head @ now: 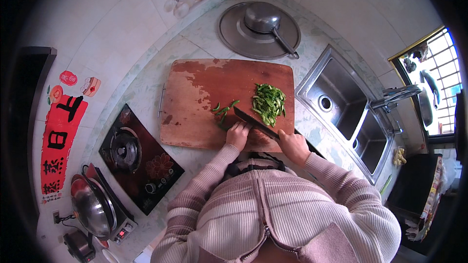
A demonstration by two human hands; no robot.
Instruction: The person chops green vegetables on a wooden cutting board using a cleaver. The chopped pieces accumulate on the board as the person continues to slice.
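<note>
My right hand (294, 146) grips the handle of a kitchen knife (256, 123), whose dark blade slants up and left over a wooden cutting board (197, 124). Close by the blade's left side, my left hand (238, 135) rests on the board with its fingers bent. What lies under those fingers is hidden. Several loose pieces of sliced green pepper (223, 110) lie just left of the blade tip. To the right of the blade is a heap of chopped green pepper (269, 103). Wet patches darken the upper part of the board.
Beyond the board, a saucepan (261, 18) sits upside down on a large round metal lid (230, 38). A double steel sink (331, 84) with a faucet (396, 95) is at right. At left are a gas hob (142, 160) and a metal wok (91, 208). Ginger (399, 156) lies beyond the sink.
</note>
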